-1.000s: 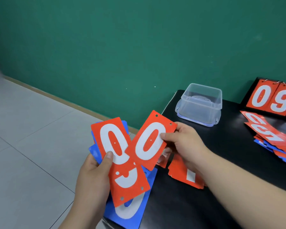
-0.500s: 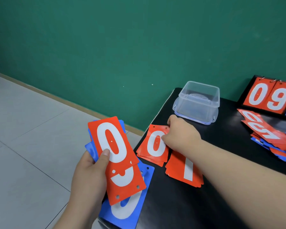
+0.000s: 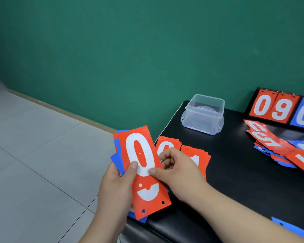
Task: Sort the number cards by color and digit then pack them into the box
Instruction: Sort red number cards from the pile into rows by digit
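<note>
Back from the table comes my right hand (image 3: 179, 174): half a second ago it was pressing a card onto the red 0 pile (image 3: 167, 142), and now it meets the held stack in front of the table edge. That pile lies on the black table (image 3: 235, 169), partly hidden behind the right hand's knuckles.

Head view: my left hand (image 3: 116, 186) grips a stack of cards from below and behind, with its thumb laid across the face of the top one. That top one is a red 0 card (image 3: 140, 155), upright and tilted slightly left. Under it a second red card (image 3: 147, 195) sticks out below, showing part of a white digit and two punched holes, and blue cards (image 3: 117, 158) show behind at the left edge. My right hand pinches the red 0 card at its lower right edge, thumb on the face and fingers curled beside it.

Just right of the red 0 pile sits a red 1 pile (image 3: 198, 155), touching or nearly touching it. The clear box (image 3: 204, 114) stands open near the table's far left corner, well apart from both hands. A loose heap of cards (image 3: 274, 142), red and blue, spreads along the right side, in front of a flip scoreboard (image 3: 277, 107) reading 0, 9, 0. One blue card (image 3: 291, 228) lies at the near right edge.
</note>
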